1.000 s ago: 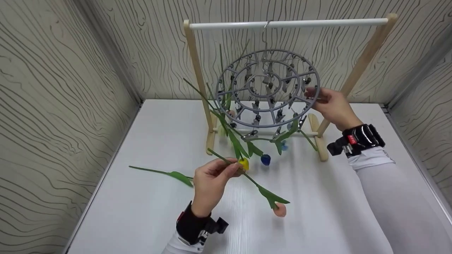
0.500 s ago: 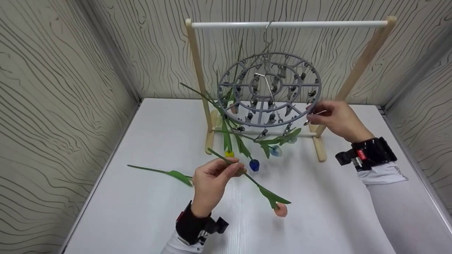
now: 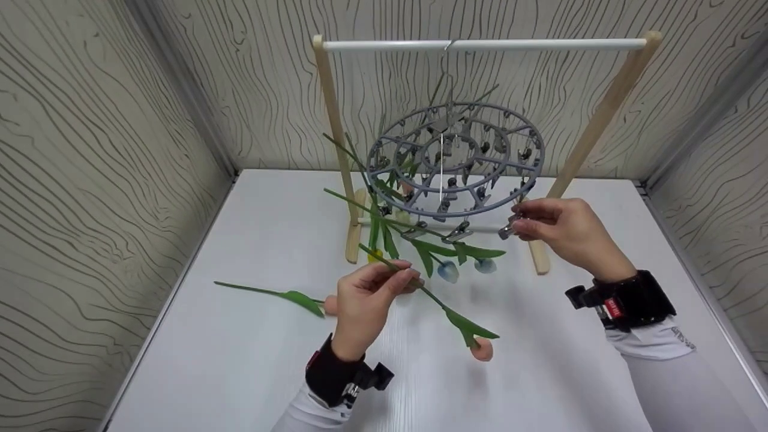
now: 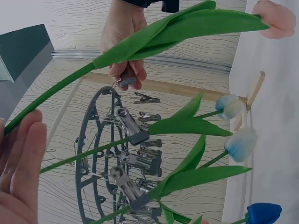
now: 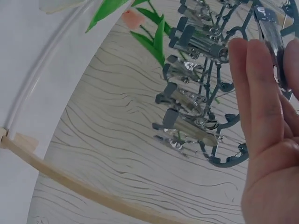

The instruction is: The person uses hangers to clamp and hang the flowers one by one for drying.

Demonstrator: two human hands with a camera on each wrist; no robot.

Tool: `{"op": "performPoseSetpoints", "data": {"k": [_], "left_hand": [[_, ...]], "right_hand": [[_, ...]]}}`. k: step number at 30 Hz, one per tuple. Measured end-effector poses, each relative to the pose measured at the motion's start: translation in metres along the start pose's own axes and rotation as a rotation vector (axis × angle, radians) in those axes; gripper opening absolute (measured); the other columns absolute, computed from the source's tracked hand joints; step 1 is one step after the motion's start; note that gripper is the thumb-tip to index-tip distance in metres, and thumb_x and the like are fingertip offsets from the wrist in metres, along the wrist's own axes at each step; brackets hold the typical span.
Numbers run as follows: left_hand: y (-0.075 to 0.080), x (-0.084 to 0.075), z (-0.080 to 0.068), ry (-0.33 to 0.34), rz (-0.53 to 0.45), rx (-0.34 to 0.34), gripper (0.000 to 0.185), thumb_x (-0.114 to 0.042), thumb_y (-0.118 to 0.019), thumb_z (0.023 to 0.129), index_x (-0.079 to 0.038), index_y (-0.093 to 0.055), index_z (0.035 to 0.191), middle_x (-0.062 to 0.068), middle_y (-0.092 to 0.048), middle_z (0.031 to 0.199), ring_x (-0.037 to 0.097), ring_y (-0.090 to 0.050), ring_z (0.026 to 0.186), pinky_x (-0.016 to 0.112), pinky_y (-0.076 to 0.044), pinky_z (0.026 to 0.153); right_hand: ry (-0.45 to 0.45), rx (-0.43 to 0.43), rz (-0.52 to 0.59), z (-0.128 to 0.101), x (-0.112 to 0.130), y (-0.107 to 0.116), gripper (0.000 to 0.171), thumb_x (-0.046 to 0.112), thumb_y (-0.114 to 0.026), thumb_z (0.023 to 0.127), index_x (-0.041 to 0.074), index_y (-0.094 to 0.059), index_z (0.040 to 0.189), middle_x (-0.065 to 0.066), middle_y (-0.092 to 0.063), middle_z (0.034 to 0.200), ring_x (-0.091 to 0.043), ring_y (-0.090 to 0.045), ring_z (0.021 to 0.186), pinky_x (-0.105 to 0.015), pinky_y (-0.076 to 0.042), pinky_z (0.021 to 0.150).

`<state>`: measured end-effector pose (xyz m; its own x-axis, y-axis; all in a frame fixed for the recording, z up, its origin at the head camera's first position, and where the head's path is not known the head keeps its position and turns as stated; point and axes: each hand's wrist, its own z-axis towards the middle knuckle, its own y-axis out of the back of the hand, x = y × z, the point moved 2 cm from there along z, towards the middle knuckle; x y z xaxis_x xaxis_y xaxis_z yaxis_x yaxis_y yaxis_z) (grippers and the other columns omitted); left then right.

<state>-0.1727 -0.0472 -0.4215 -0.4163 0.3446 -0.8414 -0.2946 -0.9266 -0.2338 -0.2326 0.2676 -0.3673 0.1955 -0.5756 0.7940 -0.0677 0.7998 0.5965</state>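
Tulip stem [image 3: 420, 287] | white table [image 3: 252, 240] | wood-grain walls [image 3: 90, 150] | wooden rack [image 3: 336, 138]

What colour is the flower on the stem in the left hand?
Pink flower, clearest in the head view.

No text, number or brand can be read here. The black wrist strap [image 3: 624, 298] below the right hand [image 3: 567, 231] carries a small red tag [image 3: 612, 307] with white marks too small to make out, and the white sleeve [image 3: 654, 339] just behind it bears faint grey lettering, also illegible. The black strap [image 3: 333, 375] under the left hand [image 3: 366, 297] shows a red edge without legible characters.
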Motion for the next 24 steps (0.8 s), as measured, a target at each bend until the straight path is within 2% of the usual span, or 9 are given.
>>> {"op": "performPoseSetpoints", "data": {"k": [6, 9, 15, 24], "left_hand": [[-0.008, 0.002, 0.011, -0.02, -0.006, -0.025, 0.014, 0.001, -0.067, 0.092, 0.011, -0.067, 0.102, 0.024, -0.071, 0.091, 0.025, -0.072, 0.082, 0.044, -0.06, 0.072], [-0.013, 0.003, 0.019, -0.03, 0.017, -0.038, 0.013, 0.001, -0.068, 0.092, 0.01, -0.069, 0.101, 0.022, -0.072, 0.09, 0.025, -0.072, 0.081, 0.043, -0.06, 0.071], [-0.017, 0.008, 0.032, -0.009, 0.046, -0.08, 0.011, 0.001, -0.07, 0.09, 0.008, -0.071, 0.098, 0.018, -0.073, 0.089, 0.025, -0.072, 0.078, 0.041, -0.06, 0.071], [-0.019, 0.011, 0.042, -0.007, 0.059, -0.09, 0.012, -0.003, -0.071, 0.091, 0.007, -0.072, 0.098, 0.016, -0.073, 0.088, 0.027, -0.072, 0.077, 0.041, -0.06, 0.069]], "right_hand": [[0.043, -0.011, 0.088, -0.014, 0.018, -0.02, 0.028, 0.005, -0.068, 0.094, -0.01, -0.065, 0.117, -0.022, -0.07, 0.106, -0.016, -0.072, 0.086, -0.027, -0.059, 0.073], [0.055, -0.042, 0.047, -0.021, 0.025, -0.029, 0.026, 0.006, -0.071, 0.092, -0.007, -0.068, 0.113, -0.016, -0.072, 0.101, -0.018, -0.073, 0.084, -0.024, -0.058, 0.073], [0.068, -0.136, -0.061, -0.03, 0.04, -0.043, 0.018, 0.009, -0.08, 0.084, 0.003, -0.075, 0.1, -0.002, -0.073, 0.085, -0.014, -0.069, 0.069, -0.022, -0.056, 0.064], [0.176, -0.249, -0.089, -0.037, 0.058, -0.057, 0.021, 0.007, -0.086, 0.075, 0.004, -0.077, 0.094, -0.003, -0.072, 0.089, -0.015, -0.068, 0.076, -0.014, -0.053, 0.069]]}}
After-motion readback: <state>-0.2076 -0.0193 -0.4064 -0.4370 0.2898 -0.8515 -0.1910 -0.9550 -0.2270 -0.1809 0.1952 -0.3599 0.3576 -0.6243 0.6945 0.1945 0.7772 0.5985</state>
